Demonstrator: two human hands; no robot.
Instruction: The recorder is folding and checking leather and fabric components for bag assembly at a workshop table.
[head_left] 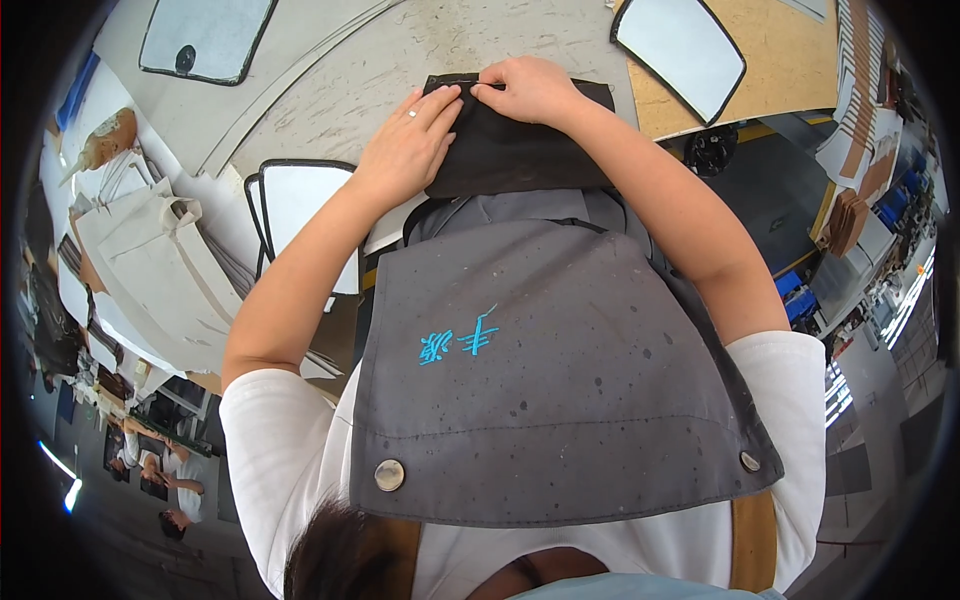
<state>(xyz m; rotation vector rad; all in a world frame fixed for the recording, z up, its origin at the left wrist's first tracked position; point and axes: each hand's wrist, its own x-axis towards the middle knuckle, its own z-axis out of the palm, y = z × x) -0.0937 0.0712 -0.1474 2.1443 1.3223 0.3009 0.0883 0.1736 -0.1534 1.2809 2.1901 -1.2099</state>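
Note:
A black fabric piece lies at the near edge of the table, its front part hanging toward my grey apron. My left hand, with a ring on one finger, rests on its left side. The fingers of that hand are stretched out and fairly flat, tips near the upper edge. My right hand pinches the far edge between thumb and forefinger, close to the left fingertips. A thin light line shows along that edge; I cannot make out what it is.
White panels with black edging lie at the upper left, by my left forearm and at the upper right. A tan board covers the right side. Beige sheets and a brownish nozzle bottle are at the left.

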